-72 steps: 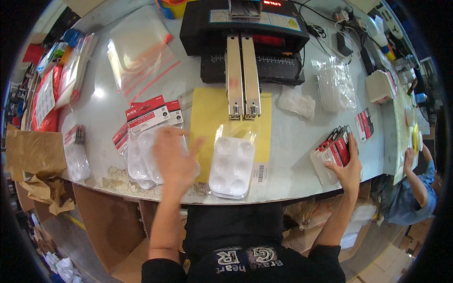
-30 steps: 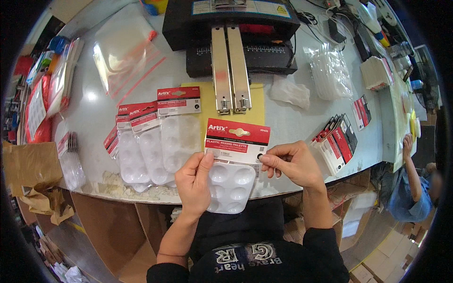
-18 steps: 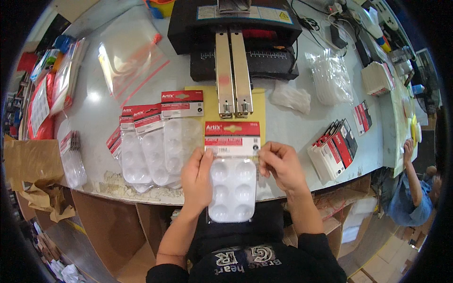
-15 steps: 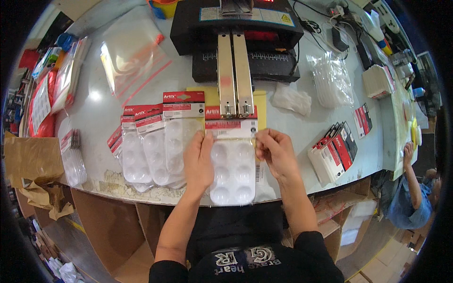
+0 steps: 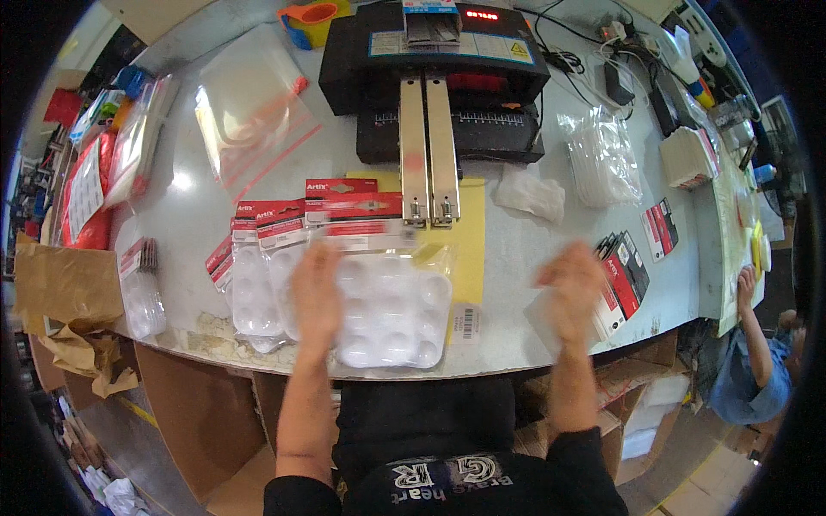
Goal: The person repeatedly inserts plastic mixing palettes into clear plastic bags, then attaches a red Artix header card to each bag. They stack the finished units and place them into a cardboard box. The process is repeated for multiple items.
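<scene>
My left hand, blurred by motion, grips the left edge of a bagged white paint palette with a red header card. This palette partly overlaps a group of similar carded palettes on the left. Over the card stack at the right hovers my right hand, too smeared to show its fingers or anything in them. Between the hands, the two metal rails of a black stapling machine end above a yellow sheet.
One loose card lies beyond the card stack. A clear plastic bundle and crumpled white wrap sit right of the machine. Plastic bags lie back left; brown paper hangs at the left edge. Another person's hand is far right.
My left hand has drawn the palette from under the rails leftward onto the other palettes. My right hand has left the palette's card and moved right to the card stack.
</scene>
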Tool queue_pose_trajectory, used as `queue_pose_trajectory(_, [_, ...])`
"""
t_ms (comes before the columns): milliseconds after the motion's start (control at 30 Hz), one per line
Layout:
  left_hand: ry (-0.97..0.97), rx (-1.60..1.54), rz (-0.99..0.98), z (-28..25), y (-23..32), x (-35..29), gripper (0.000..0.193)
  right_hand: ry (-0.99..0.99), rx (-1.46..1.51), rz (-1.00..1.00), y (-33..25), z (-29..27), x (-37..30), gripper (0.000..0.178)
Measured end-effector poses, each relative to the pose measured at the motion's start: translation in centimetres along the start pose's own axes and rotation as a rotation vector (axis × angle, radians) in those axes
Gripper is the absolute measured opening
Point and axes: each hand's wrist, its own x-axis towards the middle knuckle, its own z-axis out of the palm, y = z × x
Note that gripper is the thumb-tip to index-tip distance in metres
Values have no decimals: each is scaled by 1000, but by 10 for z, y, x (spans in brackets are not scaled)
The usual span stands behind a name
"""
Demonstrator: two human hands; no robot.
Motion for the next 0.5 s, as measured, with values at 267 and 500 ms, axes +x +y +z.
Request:
queue_pose_trajectory(267, [-84, 795, 381, -17, -19, -13, 57, 51, -903, -322, 76, -101, 3, 87])
queue_pose_trajectory(500, [37, 935, 312, -45, -30, 6, 46, -104, -850, -162, 61, -112, 6, 116])
